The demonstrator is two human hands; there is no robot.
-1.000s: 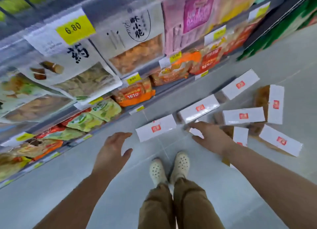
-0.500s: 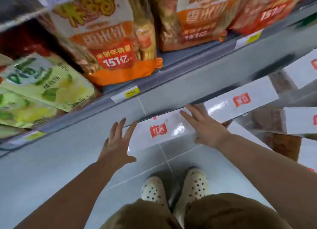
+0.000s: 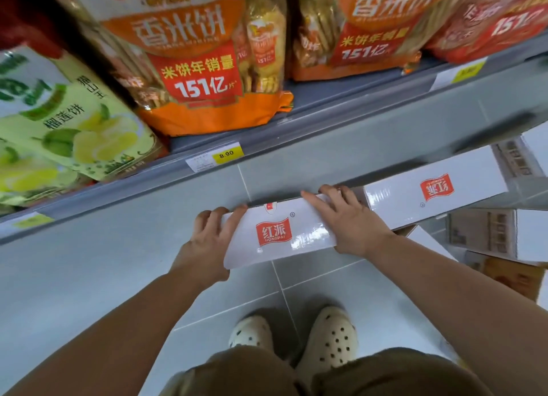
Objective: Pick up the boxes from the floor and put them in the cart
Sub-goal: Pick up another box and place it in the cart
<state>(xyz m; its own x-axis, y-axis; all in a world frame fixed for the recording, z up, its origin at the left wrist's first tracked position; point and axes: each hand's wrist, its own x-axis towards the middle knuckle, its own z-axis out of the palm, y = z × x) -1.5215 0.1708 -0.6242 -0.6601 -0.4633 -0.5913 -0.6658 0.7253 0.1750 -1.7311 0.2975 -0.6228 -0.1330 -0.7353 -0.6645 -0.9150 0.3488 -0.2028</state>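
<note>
The fingers (image 3: 212, 222) of the left hand (image 3: 204, 244) are curled over the left short end of a white box (image 3: 281, 235), and the fingers (image 3: 341, 198) of the right hand (image 3: 353, 226) are spread flat across its top and far edge at the right end; the box is clamped between the two hands, low over the floor (image 3: 89, 277). Whether its underside touches the tiles cannot be told.

Above the floor, the shelf (image 3: 326, 134) is filled with large orange snack bags (image 3: 189, 57) and a green bag (image 3: 68, 120), with a yellow price tag (image 3: 226, 154) on its front rail. None of these belongs to the task. The cart is not in view.

On the floor, a second white box (image 3: 436, 188) lies just beside the held one, end to end with it, and further boxes (image 3: 498, 232) are heaped to the right, some tilted on one another.

The held box is long, narrow and flat-faced, and is judged stiff and fairly light, being retail card. Its wrap is glossy, with highlights on the top face near the red logo (image 3: 273, 232), so it is likely to be slippery under a light pinch. A hold at both short ends, as now, is judged soundest: the palms are pressed inward and the length is kept level. A one-handed grip across the middle may be possible, but slipping is risked. Crushing of the corners is to be avoided.
</note>
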